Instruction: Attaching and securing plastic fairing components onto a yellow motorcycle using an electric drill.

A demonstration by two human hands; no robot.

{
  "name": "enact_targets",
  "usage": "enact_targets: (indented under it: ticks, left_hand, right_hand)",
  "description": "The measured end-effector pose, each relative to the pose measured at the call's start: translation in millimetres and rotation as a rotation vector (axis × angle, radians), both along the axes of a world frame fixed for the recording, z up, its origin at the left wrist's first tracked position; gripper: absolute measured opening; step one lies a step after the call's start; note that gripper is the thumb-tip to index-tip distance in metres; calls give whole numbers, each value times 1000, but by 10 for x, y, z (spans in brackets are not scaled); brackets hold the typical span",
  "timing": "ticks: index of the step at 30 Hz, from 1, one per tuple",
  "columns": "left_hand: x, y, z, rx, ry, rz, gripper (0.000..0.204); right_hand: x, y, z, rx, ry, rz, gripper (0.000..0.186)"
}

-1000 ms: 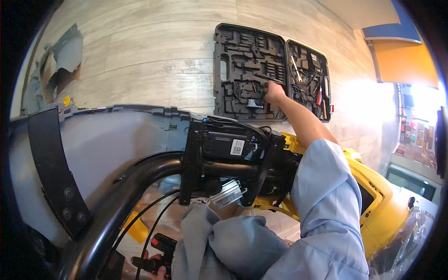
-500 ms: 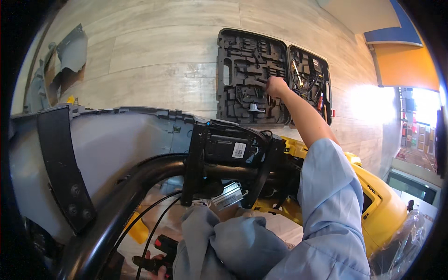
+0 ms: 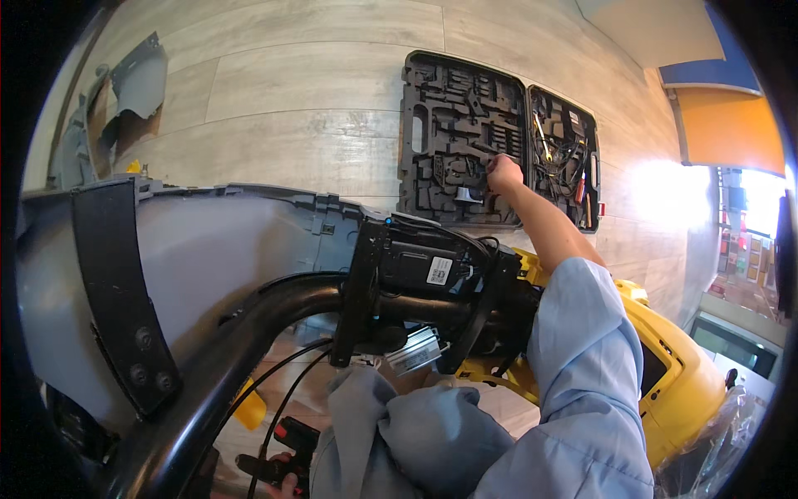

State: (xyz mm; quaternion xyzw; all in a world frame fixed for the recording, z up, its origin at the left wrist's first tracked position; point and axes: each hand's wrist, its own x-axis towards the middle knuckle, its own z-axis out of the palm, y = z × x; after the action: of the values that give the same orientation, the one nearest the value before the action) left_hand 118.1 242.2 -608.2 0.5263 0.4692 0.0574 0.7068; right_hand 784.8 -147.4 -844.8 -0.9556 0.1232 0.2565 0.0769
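Note:
My right hand reaches down into the left half of an opened black tool case. Its fingers are drawn together over the moulded slots, and whatever they may grip is too small or hidden to make out. Beside it in the case lies a small grey flared part. Low in the picture, my left hand is wrapped round a black and red cordless drill, partly covered by my grey-blue clothing. The case's other half holds a wrench, a red-handled tool and tangled dark leads.
Between me and the case runs a black tubular frame with a grey shell, a black labelled box and a silver finned module. A yellow body panel stands at right. Broken-looking grey panels lie far left.
The whole view has shifted slightly, so the case sits further right. My right hand has moved a little nearer within the case, toward the grey flared part. The left hand keeps the drill.

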Motion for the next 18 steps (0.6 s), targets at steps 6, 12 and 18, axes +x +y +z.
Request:
enact_targets:
  ticks: [6, 12, 18]
  left_hand:
    - [-13, -8, 2, -146, 50, 174, 84]
    - [-91, 54, 16, -69, 86, 31, 89]
    - [-24, 21, 59, -89, 91, 85, 90]
  right_hand:
    - [98, -115, -145, 24, 78, 22, 20]
    - [326, -260, -382, -147, 265, 350, 15]
    - [552, 28, -215, -105, 295, 455, 27]
